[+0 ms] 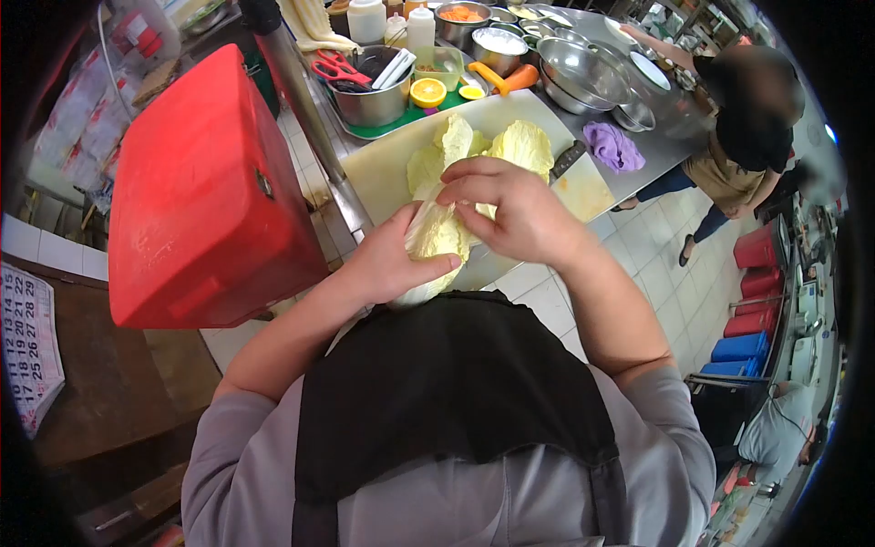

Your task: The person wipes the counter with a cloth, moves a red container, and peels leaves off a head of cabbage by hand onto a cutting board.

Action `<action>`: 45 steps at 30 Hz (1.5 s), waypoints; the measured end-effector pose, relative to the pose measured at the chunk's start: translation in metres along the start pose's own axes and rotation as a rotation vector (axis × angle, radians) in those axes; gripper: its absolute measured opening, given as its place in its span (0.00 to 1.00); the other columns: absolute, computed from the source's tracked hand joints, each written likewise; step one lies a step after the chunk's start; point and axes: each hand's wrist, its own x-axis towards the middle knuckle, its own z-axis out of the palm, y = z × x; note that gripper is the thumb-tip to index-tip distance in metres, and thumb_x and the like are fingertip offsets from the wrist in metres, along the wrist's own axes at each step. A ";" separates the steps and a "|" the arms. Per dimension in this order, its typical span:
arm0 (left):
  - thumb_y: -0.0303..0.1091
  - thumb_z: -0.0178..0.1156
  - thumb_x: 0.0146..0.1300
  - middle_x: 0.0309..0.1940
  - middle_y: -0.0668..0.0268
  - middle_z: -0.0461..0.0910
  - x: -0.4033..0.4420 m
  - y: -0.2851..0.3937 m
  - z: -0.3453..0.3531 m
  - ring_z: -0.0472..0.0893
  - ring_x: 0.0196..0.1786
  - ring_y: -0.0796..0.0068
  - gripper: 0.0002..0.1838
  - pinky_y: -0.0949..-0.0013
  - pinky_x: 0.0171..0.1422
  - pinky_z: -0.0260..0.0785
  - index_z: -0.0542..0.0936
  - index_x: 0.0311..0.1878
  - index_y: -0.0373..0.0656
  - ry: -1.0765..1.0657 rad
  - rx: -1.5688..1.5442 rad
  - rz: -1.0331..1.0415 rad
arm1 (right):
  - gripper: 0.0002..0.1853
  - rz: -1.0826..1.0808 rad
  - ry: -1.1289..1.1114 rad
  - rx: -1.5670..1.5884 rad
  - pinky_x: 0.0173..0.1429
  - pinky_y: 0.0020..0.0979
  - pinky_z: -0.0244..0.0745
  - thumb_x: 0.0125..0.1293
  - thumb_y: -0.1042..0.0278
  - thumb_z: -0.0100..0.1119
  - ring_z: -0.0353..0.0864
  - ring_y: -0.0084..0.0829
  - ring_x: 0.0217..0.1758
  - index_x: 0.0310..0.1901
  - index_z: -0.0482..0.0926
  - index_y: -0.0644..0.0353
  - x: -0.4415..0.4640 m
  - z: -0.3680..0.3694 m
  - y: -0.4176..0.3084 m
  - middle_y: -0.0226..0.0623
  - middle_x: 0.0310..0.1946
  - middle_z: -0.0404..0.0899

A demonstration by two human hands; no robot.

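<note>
Close to my apron, my left hand (pixel 387 260) is wrapped round a napa cabbage (pixel 437 239), its thumb lying across the pale yellow leaves. My right hand (pixel 529 214) reaches over the top, its fingers curled and pinching at an outer leaf of the same cabbage. Just beyond, loose cabbage leaves (pixel 522 146) lie on a pale cutting board (pixel 374 178). To their right rests a knife with a dark handle (pixel 569 159); cabbage leaves hide part of it. My right palm faces away, so the fingertips show only partly.
Behind the board stand a metal pot (pixel 374 102) with red scissors (pixel 343 69), a halved orange (pixel 427 92), a peeler (pixel 489 77) and metal bowls (pixel 583 73). A purple cloth (pixel 612 147) lies right. A large red box (pixel 196 196) stands left; another person (pixel 743 137) works at the far right.
</note>
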 end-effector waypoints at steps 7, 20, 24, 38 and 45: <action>0.57 0.69 0.62 0.56 0.55 0.80 0.001 0.007 0.000 0.79 0.59 0.67 0.42 0.64 0.65 0.70 0.69 0.68 0.34 -0.070 -0.047 0.049 | 0.06 0.069 -0.110 -0.093 0.46 0.42 0.79 0.65 0.67 0.61 0.83 0.46 0.42 0.42 0.82 0.55 0.014 -0.006 -0.003 0.39 0.38 0.83; 0.55 0.40 0.81 0.56 0.64 0.79 0.003 -0.020 -0.004 0.78 0.56 0.75 0.30 0.67 0.63 0.70 0.70 0.67 0.37 -0.077 -0.466 -0.108 | 0.14 0.363 -0.070 0.066 0.47 0.38 0.79 0.64 0.61 0.68 0.84 0.44 0.41 0.47 0.84 0.56 0.043 0.019 0.003 0.44 0.37 0.85; 0.56 0.39 0.81 0.47 0.59 0.83 0.000 -0.015 0.001 0.80 0.51 0.69 0.30 0.64 0.59 0.71 0.76 0.58 0.36 0.100 -0.381 -0.079 | 0.31 0.375 0.157 0.115 0.47 0.31 0.79 0.60 0.57 0.74 0.83 0.34 0.45 0.61 0.77 0.62 0.032 0.034 0.006 0.44 0.47 0.83; 0.53 0.45 0.78 0.51 0.41 0.82 0.010 -0.060 -0.008 0.82 0.57 0.48 0.31 0.57 0.63 0.70 0.76 0.60 0.29 0.413 -0.063 -0.116 | 0.52 0.730 0.137 0.608 0.68 0.33 0.72 0.54 0.58 0.74 0.77 0.39 0.64 0.72 0.53 0.75 -0.018 0.083 0.002 0.55 0.60 0.76; 0.48 0.51 0.76 0.53 0.42 0.82 -0.015 -0.004 -0.002 0.82 0.57 0.50 0.27 0.58 0.63 0.71 0.75 0.62 0.31 0.380 0.054 -0.051 | 0.50 0.752 0.139 0.671 0.67 0.33 0.72 0.55 0.61 0.73 0.77 0.38 0.63 0.72 0.53 0.76 -0.017 0.086 0.001 0.53 0.59 0.76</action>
